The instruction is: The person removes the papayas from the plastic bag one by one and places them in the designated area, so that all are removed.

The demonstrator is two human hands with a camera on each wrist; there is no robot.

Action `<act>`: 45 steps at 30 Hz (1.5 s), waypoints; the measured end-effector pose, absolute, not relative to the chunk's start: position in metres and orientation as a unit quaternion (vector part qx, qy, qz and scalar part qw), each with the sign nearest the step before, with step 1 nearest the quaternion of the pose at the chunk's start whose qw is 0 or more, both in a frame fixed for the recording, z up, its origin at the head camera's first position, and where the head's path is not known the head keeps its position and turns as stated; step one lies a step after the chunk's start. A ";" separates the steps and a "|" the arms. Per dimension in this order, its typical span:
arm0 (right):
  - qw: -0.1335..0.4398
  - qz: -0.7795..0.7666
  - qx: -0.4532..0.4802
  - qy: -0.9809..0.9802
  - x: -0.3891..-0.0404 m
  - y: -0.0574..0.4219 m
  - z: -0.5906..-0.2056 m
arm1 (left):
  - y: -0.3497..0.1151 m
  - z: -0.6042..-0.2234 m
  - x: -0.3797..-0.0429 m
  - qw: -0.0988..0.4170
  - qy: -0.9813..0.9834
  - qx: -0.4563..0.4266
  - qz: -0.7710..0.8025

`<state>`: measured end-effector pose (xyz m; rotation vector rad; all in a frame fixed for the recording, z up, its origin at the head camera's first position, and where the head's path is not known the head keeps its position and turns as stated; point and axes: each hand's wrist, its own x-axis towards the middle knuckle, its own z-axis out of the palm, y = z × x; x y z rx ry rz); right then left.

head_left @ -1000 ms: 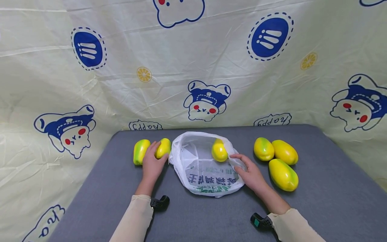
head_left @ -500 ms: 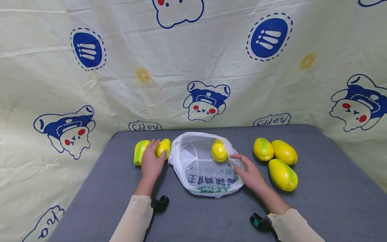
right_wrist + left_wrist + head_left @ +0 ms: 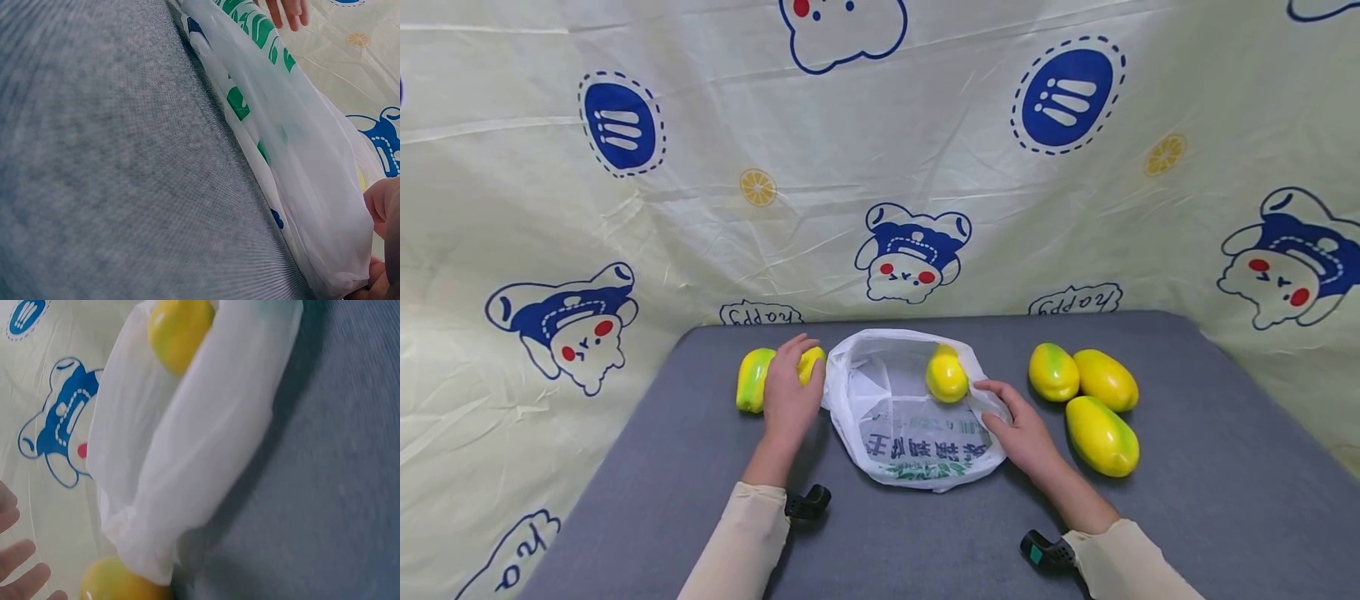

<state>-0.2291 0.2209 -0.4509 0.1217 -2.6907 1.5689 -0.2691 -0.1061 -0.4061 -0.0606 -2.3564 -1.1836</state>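
Note:
A white plastic bag (image 3: 865, 467) lies on the grey table with its mouth spread towards me. One yellow mango (image 3: 947, 375) sits inside it, near the right side. My right hand (image 3: 1022, 427) pinches the bag's right rim between thumb and fingers; the right wrist view shows the rim (image 3: 350, 269) at the fingers. My left hand (image 3: 793, 390) hovers over a mango (image 3: 812, 364) just left of the bag and partly covers it. In the left wrist view its spread fingers (image 3: 25, 578) stand apart from that mango. Another yellow-green mango (image 3: 752, 381) lies further left.
Three more mangoes lie close together right of the bag, the nearest mango (image 3: 1102, 436) in front of the other two. A pale printed cloth (image 3: 820, 242) hangs behind the table (image 3: 925, 542). Both wrists wear black straps with cameras.
My left hand has shifted slightly right and now covers more of the mango beside the bag. The right hand and the bag have stayed in place.

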 end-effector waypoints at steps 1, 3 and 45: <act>0.012 0.504 0.040 -0.863 -0.229 0.221 -0.451 | -0.104 -0.405 -0.269 0.247 -0.864 -0.027 -0.439; 0.013 0.507 0.042 -0.861 -0.228 0.220 -0.450 | -0.099 -0.405 -0.270 0.242 -0.863 -0.037 -0.442; 0.019 0.512 0.041 -0.858 -0.230 0.221 -0.453 | 0.033 -0.412 -0.280 0.024 -0.847 -0.056 -0.528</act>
